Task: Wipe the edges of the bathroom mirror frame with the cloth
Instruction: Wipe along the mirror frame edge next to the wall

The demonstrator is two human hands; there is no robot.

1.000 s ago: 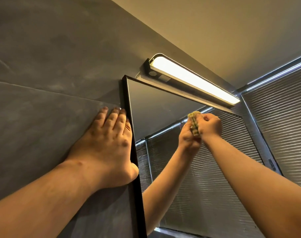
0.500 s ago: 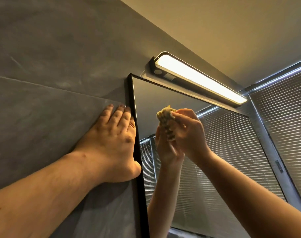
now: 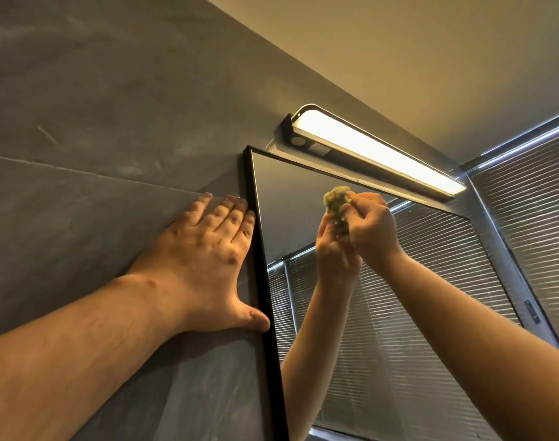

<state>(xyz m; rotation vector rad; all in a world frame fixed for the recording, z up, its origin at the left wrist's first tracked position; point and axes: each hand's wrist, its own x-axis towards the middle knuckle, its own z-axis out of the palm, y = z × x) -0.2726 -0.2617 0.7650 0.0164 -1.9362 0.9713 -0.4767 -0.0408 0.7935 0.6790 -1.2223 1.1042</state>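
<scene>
- The right hand (image 3: 372,229) has its grip pinched on a bunched yellow-green cloth (image 3: 335,198), fingers curled round it, so that a wad sticks out above the knuckles to serve as the wiping face.
- The cloth is against or just in front of the glass, below the top edge of the mirror frame (image 3: 259,249) and right of the frame's left edge; contact cannot be told.
- The right arm reaches up from lower right, wrist bent toward the glass, probably lining the cloth up with an edge.
- The left hand (image 3: 205,265) has its grip spread flat on the grey wall (image 3: 96,122) just left of the frame, thumb at the frame's edge, likely bracing the body.
- A lit lamp (image 3: 377,151) sits above the frame.
</scene>
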